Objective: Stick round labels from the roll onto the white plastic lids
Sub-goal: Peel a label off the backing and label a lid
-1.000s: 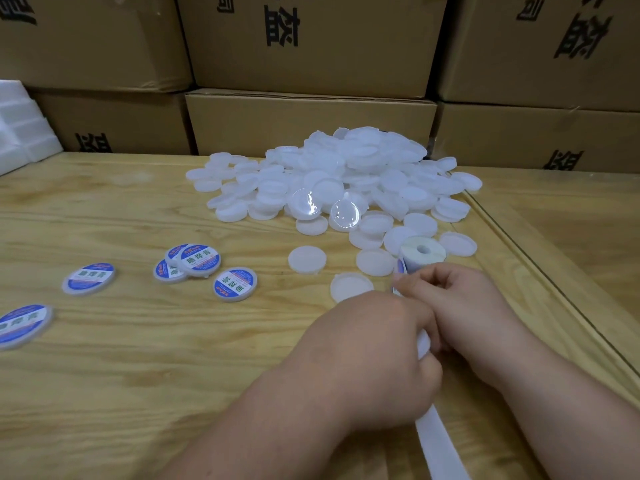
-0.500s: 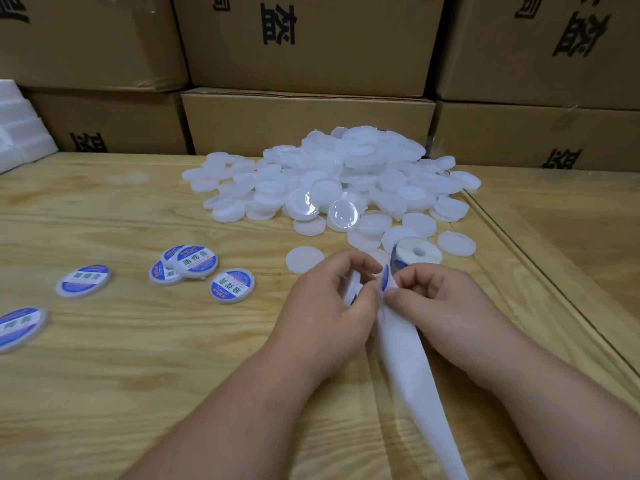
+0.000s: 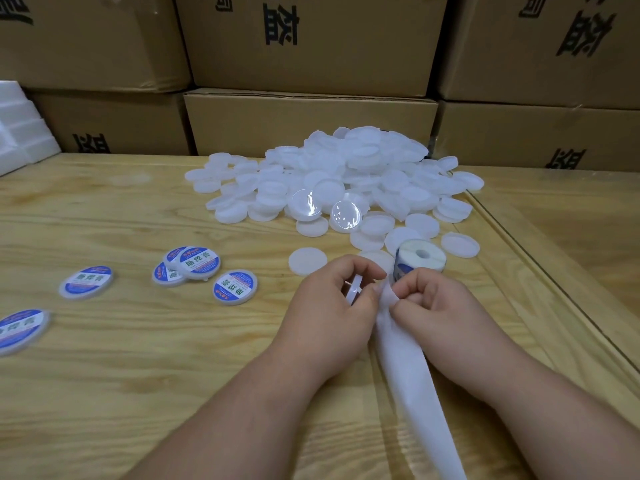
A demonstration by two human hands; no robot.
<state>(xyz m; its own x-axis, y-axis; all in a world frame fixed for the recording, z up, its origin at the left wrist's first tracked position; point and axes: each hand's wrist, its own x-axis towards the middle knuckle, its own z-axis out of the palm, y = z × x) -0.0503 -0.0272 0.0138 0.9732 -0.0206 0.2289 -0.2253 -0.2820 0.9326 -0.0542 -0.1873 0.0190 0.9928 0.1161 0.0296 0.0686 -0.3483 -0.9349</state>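
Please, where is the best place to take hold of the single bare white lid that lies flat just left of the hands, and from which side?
The bare lid lies flat and apart from the pile, so probably pinch its rim from above, thumb and finger on opposite edges. The left hand is nearest but already holds a lid.

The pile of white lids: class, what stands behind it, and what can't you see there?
Behind the pile of white lids stand stacked cardboard boxes with black printed characters. The pile covers the bottom edge of the middle box, so where it meets the wooden table is hidden.
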